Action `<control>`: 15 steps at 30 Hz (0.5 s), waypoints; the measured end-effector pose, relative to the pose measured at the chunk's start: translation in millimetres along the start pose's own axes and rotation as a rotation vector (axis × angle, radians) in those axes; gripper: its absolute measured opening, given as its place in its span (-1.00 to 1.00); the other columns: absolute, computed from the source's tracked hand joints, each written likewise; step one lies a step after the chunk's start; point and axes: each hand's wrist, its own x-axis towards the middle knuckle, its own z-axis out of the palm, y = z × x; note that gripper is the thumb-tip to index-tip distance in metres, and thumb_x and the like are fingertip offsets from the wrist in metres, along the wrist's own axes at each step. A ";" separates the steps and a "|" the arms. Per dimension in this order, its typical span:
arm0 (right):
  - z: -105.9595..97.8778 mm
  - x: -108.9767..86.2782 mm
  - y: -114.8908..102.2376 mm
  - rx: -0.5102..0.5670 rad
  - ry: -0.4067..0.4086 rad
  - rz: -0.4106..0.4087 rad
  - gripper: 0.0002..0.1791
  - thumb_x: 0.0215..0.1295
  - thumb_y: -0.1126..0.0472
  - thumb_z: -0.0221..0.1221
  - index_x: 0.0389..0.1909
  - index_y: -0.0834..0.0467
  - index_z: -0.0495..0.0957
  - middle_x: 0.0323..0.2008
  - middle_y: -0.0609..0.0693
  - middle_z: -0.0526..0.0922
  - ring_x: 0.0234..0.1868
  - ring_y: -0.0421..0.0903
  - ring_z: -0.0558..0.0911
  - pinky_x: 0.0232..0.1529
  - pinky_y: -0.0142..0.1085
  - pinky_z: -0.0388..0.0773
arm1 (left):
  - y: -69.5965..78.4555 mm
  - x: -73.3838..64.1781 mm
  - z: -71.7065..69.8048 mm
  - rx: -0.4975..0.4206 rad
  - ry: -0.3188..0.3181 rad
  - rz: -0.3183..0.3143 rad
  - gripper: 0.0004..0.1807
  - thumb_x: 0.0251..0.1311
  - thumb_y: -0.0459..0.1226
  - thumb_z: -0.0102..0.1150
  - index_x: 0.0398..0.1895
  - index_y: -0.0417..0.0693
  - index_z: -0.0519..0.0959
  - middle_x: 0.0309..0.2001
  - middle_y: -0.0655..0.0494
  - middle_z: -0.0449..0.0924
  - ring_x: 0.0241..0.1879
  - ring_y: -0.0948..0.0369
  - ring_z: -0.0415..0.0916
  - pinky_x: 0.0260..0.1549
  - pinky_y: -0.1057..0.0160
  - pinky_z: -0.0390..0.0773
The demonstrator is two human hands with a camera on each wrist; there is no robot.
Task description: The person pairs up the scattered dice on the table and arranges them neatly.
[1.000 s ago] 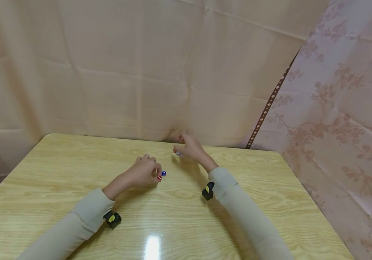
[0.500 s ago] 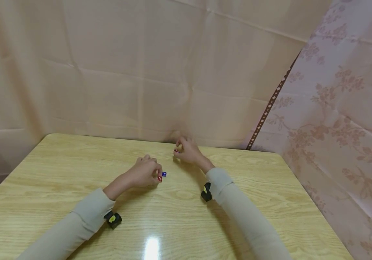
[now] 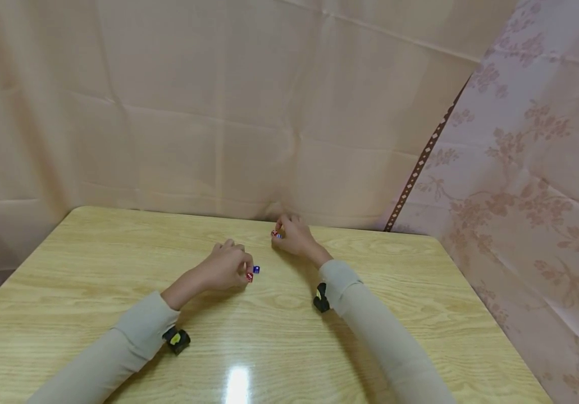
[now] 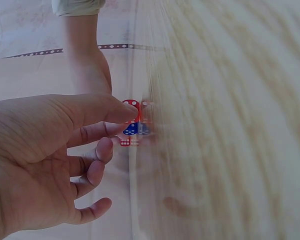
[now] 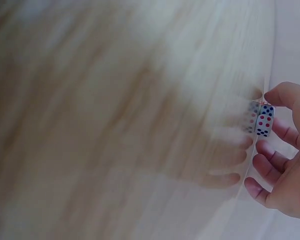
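Observation:
My left hand (image 3: 226, 266) pinches a red die (image 3: 250, 277) with white dots between thumb and index finger, low over the tabletop. Right beside that die sits a blue die (image 3: 256, 270). In the left wrist view the thumb lies on the red die (image 4: 132, 106) and the other fingers curl loosely below. Farther back, my right hand (image 3: 294, 237) has its thumb and index finger around white dice (image 5: 264, 120) with blue and red dots. Another red die (image 3: 274, 233) and a blue-looking one (image 3: 278, 236) show at its fingertips; the hand partly hides this row.
The wooden table (image 3: 279, 336) is glossy and mirrors the dice and fingers. A beige curtain (image 3: 193, 112) hangs along its back edge, close behind the right hand. On the right hangs a flowered cloth (image 3: 537, 196).
My right hand has come down and closed in around the dice row at the back, covering part of it. The left hand has stayed in place on the red die.

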 end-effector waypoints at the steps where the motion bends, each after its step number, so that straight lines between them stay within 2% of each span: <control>1: -0.2 0.0 -0.5 -0.001 0.000 -0.002 -0.77 0.29 0.15 0.26 -0.14 0.16 0.49 -0.07 0.21 0.57 0.29 0.26 0.38 0.35 0.09 0.29 | 0.0 -0.1 -0.1 -0.001 0.000 0.000 -0.84 0.05 -0.29 0.45 -0.47 0.12 0.62 -0.40 0.19 0.43 -0.21 0.12 0.25 -0.14 0.05 0.16; 7: -0.2 0.8 -4.5 -0.010 -0.005 -0.016 -0.85 0.30 0.19 0.24 -0.20 0.15 0.51 -0.11 0.18 0.56 0.18 0.19 0.42 0.25 0.05 0.33 | -0.8 -0.6 0.2 -0.005 0.000 -0.004 -0.84 0.05 -0.29 0.45 -0.47 0.13 0.61 -0.40 0.18 0.44 -0.22 0.13 0.25 -0.15 0.06 0.16; 15: 1.7 0.4 -7.6 -0.020 -0.036 0.005 -0.87 0.36 0.19 0.21 -0.17 0.12 0.50 -0.09 0.15 0.51 0.12 0.13 0.38 0.14 0.00 0.32 | -2.6 0.6 1.4 -0.008 -0.010 -0.009 -0.85 0.08 -0.27 0.45 -0.46 0.12 0.62 -0.39 0.18 0.44 -0.22 0.13 0.23 -0.14 0.06 0.15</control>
